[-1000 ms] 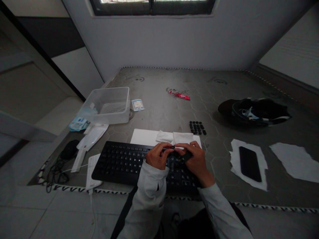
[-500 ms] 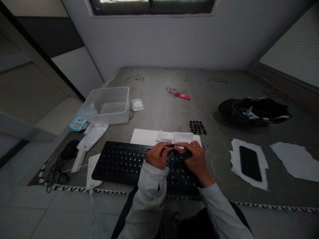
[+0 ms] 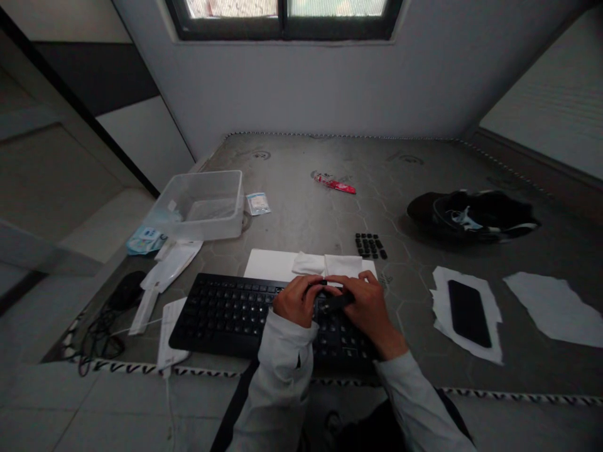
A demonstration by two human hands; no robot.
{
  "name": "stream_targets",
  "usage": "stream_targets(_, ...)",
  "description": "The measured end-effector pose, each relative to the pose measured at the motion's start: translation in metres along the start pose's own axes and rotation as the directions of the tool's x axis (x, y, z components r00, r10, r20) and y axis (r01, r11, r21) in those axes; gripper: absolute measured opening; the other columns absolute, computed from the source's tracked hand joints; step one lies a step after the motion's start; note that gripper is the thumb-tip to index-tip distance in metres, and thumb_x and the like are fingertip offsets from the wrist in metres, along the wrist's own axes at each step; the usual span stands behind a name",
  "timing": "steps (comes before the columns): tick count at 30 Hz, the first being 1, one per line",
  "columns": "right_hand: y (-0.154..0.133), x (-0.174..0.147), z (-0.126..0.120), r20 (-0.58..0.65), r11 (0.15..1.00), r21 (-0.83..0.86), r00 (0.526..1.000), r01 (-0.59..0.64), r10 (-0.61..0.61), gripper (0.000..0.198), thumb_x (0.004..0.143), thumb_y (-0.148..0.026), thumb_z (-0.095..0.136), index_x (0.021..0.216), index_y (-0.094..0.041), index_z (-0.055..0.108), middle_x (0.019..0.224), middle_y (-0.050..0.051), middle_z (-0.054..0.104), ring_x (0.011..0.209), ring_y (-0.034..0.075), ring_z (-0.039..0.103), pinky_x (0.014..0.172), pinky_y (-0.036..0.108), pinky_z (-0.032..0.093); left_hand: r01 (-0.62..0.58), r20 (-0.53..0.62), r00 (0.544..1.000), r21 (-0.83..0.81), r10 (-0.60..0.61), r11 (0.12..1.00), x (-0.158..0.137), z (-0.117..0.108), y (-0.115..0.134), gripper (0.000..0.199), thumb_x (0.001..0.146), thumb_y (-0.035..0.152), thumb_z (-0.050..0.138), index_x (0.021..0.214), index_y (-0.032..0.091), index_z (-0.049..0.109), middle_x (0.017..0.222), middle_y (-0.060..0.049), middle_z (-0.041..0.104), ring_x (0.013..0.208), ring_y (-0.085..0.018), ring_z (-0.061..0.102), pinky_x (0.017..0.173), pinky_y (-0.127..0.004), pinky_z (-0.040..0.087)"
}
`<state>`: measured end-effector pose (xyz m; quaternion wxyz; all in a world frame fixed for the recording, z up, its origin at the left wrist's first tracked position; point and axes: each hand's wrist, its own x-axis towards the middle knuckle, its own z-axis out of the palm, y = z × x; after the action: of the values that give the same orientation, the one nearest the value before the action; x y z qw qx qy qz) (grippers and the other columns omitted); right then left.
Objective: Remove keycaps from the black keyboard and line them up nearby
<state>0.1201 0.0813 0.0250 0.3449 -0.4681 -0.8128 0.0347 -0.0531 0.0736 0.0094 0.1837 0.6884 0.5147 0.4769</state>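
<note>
Over the right half of a black keyboard [image 3: 221,317], both hands meet at the fingertips. A small black keycap [image 3: 323,282] is pinched between them. My left hand [image 3: 296,301] is closed, its thumb and index finger on the keycap. My right hand [image 3: 370,309], also closed, touches the keycap with its fingertips and keeps a dark stick-like tool [image 3: 336,303] in its grip; the tool's kind is unclear. Several loose keycaps [image 3: 370,246] lie grouped in rows beyond my right hand. Folded white wipes [image 3: 343,264] rest on a white sheet [image 3: 271,265] behind the keyboard.
At left stand a clear plastic box [image 3: 217,229], a mouse [image 3: 126,290] with its cable, and a white power strip [image 3: 172,333]. A phone [image 3: 469,314] on white paper and a black helmet [image 3: 471,216] are at right. A red packet [image 3: 340,186] lies further back.
The view has tilted up slightly, so more of the window shows. Both hands stay together at the keycap; the dark tool in my right hand has tilted a little.
</note>
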Motion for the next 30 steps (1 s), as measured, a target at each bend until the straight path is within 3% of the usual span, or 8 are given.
stream_targets(30,0.0014,-0.0006,0.0017,0.071,0.997,0.027,0.995,-0.071,0.069,0.022,0.095,-0.034,0.054,0.109,-0.025,0.068,0.071,0.0,0.072,0.064,0.016,0.06,0.075,0.033,0.033,-0.013,0.041,0.999,0.037,0.011,0.999,-0.0023,0.0046,-0.0087,0.02,0.092,0.02,0.055,0.103,0.024,0.071,0.098,-0.001,0.075,0.09,-0.015,0.07,0.08,-0.026,0.056)
